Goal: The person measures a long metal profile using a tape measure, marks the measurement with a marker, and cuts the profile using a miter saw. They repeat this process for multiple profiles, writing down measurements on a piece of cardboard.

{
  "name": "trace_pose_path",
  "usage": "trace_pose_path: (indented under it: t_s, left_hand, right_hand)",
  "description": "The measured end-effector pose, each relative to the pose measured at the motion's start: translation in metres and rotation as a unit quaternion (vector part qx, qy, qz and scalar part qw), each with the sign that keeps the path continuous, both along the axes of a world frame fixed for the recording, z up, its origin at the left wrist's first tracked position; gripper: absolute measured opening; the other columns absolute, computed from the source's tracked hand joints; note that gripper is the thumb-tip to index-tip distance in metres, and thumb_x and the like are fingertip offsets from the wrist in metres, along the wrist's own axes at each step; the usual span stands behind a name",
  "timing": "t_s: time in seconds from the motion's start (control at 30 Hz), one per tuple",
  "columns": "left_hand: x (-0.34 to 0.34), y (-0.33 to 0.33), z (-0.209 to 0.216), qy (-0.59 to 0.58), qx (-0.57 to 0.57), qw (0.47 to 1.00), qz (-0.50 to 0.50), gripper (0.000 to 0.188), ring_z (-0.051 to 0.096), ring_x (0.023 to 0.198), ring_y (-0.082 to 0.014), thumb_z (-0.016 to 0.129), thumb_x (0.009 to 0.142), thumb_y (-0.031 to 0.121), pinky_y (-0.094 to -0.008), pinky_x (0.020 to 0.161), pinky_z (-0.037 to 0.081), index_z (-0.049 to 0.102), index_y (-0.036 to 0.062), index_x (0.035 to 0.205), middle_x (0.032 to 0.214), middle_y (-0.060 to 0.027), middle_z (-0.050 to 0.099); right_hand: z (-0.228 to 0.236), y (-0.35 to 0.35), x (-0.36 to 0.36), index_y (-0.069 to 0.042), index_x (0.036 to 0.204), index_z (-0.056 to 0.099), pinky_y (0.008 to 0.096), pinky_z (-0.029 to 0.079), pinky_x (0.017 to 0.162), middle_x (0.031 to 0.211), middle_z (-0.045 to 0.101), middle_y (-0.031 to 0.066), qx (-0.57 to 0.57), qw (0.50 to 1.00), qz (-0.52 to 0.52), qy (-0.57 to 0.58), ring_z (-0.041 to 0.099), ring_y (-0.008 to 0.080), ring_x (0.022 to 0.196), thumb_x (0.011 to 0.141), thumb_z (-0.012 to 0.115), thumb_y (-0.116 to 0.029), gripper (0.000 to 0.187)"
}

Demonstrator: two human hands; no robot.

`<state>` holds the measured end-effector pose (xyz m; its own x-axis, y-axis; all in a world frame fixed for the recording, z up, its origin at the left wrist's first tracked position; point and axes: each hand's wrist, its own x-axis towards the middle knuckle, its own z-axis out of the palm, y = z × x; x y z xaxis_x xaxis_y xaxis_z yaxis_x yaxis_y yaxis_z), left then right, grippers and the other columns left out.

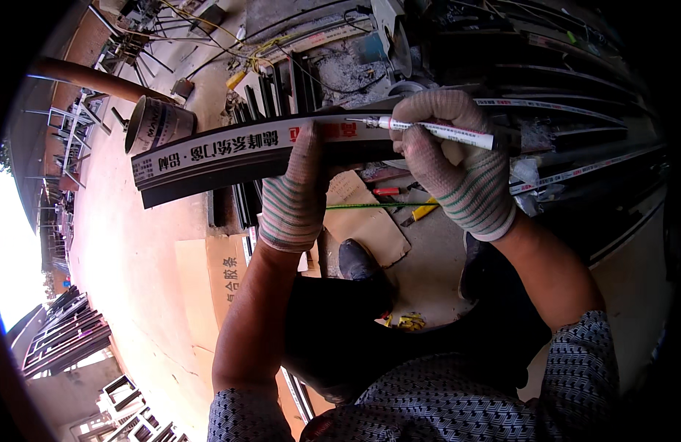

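Both of my hands wear white knit gloves with green stripes. My left hand (293, 195) grips a dark window-frame profile (208, 158) with a printed white film along its face, the thumb pressed on that film. The profile lies across in front of me, its cut end toward the left. In my right hand (469, 166) is a white marker pen (458, 135), pinched between thumb and fingers. Its thin tip points left, close over the film beyond my left thumb. Whether the tip touches the film, I cannot tell.
Several long profiles (576, 173) lie at the right. A bucket (160, 124) stands behind the profile's left end. A saw-like machine (392, 37) is at the back. On the floor are cardboard (366, 221), a red-handled tool (387, 191) and a yellow-handled tool (423, 211).
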<state>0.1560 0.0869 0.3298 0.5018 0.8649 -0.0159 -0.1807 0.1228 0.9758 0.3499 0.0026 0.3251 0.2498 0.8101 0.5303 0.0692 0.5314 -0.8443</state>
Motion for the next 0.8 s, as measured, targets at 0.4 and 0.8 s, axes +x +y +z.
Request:
trace_pose_path:
  t_s: [0.4, 0.8]
  left_hand:
    - [-0.004, 0.005, -0.009, -0.125, -0.098, 0.987, -0.034, 0.059, 0.067, 0.116, -0.0338, 0.051, 0.105, 0.048, -0.0494, 0.107, 0.050, 0.059, -0.0039, 0.130, 0.124, -0.0207, 0.069]
    - [-0.003, 0.003, -0.011, -0.074, -0.033, 0.996, -0.039, 0.063, 0.066, 0.118, -0.0347, 0.050, 0.104, 0.052, -0.0502, 0.108, 0.048, 0.058, -0.0043, 0.132, 0.126, -0.0222, 0.067]
  right_hand:
    - [0.003, 0.005, -0.003, -0.005, 0.108, 0.066, 0.0262, 0.057, 0.079, 0.099, 0.070, 0.0040, 0.079, 0.993, -0.036, -0.081, 0.067, 0.0098, 0.088, 0.095, 0.068, -0.008, 0.013]
    - [0.007, 0.005, -0.003, -0.005, 0.108, 0.067, 0.0254, 0.058, 0.075, 0.095, 0.070, 0.0036, 0.071, 0.992, -0.043, -0.090, 0.068, 0.0085, 0.084, 0.097, 0.069, -0.011, 0.013]
